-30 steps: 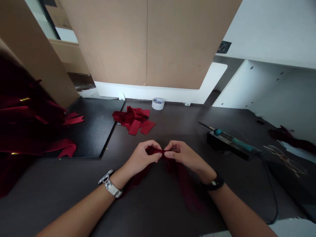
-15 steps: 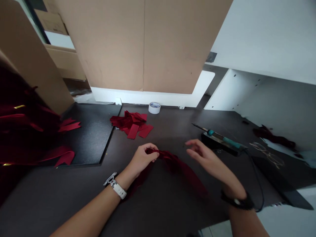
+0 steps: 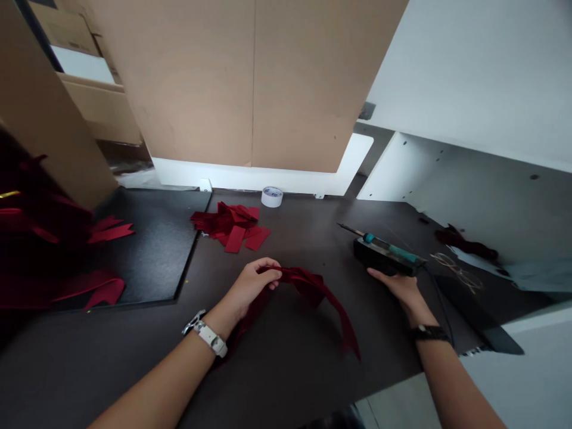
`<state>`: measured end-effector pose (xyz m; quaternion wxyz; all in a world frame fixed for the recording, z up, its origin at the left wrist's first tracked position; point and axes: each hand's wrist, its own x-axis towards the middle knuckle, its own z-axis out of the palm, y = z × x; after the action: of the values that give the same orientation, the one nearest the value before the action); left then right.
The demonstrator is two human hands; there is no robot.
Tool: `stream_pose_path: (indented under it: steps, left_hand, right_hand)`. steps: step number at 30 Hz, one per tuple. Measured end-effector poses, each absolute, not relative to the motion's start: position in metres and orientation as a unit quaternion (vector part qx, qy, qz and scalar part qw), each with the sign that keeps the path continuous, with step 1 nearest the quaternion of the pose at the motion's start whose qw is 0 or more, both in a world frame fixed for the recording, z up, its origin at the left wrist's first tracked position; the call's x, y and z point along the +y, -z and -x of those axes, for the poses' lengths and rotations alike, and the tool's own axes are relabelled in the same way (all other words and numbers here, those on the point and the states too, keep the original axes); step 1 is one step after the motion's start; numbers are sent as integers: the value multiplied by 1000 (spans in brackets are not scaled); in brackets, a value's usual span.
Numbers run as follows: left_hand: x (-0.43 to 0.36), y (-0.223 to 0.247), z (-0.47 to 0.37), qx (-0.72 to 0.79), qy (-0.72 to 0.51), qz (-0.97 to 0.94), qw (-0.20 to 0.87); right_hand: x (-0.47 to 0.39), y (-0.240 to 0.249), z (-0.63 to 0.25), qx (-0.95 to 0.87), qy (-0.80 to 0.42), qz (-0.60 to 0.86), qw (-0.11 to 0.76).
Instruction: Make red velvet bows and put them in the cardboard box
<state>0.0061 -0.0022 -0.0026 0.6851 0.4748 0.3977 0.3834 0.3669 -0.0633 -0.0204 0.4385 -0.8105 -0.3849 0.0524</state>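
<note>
My left hand (image 3: 258, 285) pinches a dark red ribbon bow (image 3: 308, 285) between thumb and fingers above the dark tabletop. One long tail curves down to the right, with a notched end; another hangs below my wrist. My right hand (image 3: 399, 287) is at the near side of a black block (image 3: 375, 257), its thumb stretched along the block. Its other fingers are mostly hidden, so I cannot tell whether they grip. On that block rests a soldering iron (image 3: 388, 250) with a teal handle, its tip pointing left.
Cut red ribbon pieces (image 3: 232, 225) lie in a pile beyond my left hand. A tape roll (image 3: 271, 196) stands at the back. More red bows (image 3: 44, 238) hang at the left over a black board (image 3: 163, 238). Glasses (image 3: 460, 274) lie to the right. A cord trails from the iron.
My right hand has moved away from the bow, right and slightly down, to the black block. My left hand keeps its pinch on the bow. The view has shifted slightly.
</note>
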Motion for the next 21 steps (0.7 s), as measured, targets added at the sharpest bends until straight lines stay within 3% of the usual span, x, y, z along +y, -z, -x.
stream_pose_path:
  steps: [3, 11, 17, 21]
  left_hand:
    - [-1, 5, -6, 394, -379, -486, 683]
    - [-1, 2, -7, 390, -377, -498, 677]
    - [-8, -4, -11, 419, -420, -504, 628]
    - [-9, -4, -13, 438, -431, -503, 608]
  right_hand:
    - [-49, 23, -360, -358, -135, 752, 537]
    - [-44, 14, -345, -327, -144, 696, 623]
    - [-86, -12, -303, -277, -188, 606, 722]
    - [-131, 2, -272, -278, -171, 614, 718]
